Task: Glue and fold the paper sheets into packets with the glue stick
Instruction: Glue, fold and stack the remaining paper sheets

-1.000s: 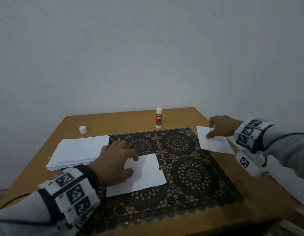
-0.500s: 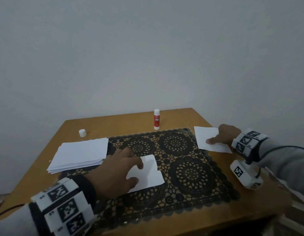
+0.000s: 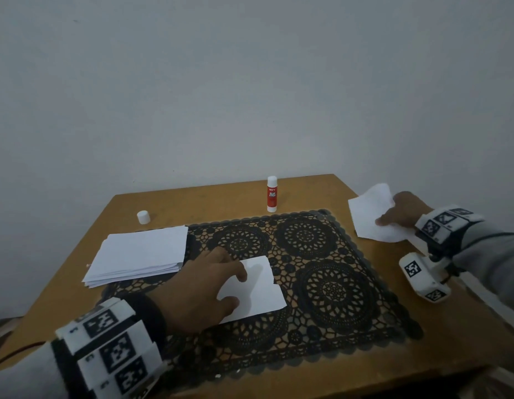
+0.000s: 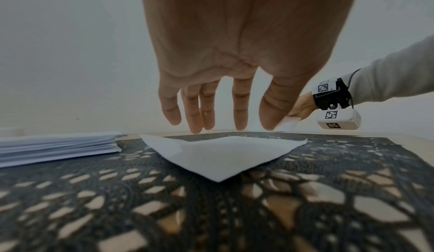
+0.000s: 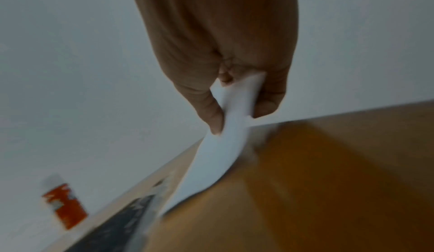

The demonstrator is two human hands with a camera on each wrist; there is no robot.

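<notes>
A folded white sheet (image 3: 260, 287) lies on the black lace mat (image 3: 330, 289). My left hand (image 3: 237, 287) is spread over its left part, fingers straight, tips at the sheet's far edge (image 4: 220, 156). My right hand (image 3: 389, 216) is at the table's right side and pinches a second white sheet (image 3: 369, 216) between thumb and fingers. That sheet (image 5: 218, 159) bends and hangs raised off the wood, blurred in the right wrist view. The red and white glue stick (image 3: 272, 194) stands upright behind the mat with no cap on it, apart from both hands.
A stack of white sheets (image 3: 140, 251) lies at the mat's left edge. The glue stick's white cap (image 3: 143, 217) stands on the wooden table (image 3: 209, 203) at the back left. A grey wall rises right behind the table.
My right hand has closed on the right sheet and lifted it off the table. My left hand has stayed over the folded sheet on the mat.
</notes>
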